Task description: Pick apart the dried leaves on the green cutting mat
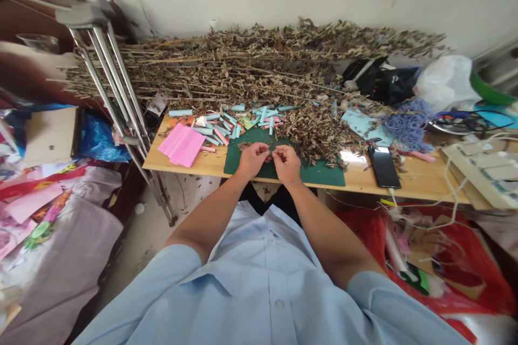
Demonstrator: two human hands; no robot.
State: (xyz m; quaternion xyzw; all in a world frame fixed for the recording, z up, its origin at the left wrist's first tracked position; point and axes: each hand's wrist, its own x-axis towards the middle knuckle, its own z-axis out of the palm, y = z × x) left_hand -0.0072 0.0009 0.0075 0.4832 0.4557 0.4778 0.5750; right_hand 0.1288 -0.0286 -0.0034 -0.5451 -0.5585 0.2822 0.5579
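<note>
Over the near edge of a green mat (324,173), my left hand (253,159) and my right hand (287,163) meet with fingers closed in a pinch. What lies between the fingertips is too small to make out. A heap of dry, crumbled leaves (311,132) covers the mat's right part, just beyond my right hand. Behind my left hand lie several rolled paper tubes (222,136), light blue and pink. To the left rests a stack of pink paper sheets (182,144).
Long bundles of dried leafy stems (243,64) fill the table's back along the wall. Metal crutches (117,75) lean at the left. A phone (384,166) with a cable, purple cord (409,121) and a power strip (485,164) lie right. A red bag (481,259) stands below.
</note>
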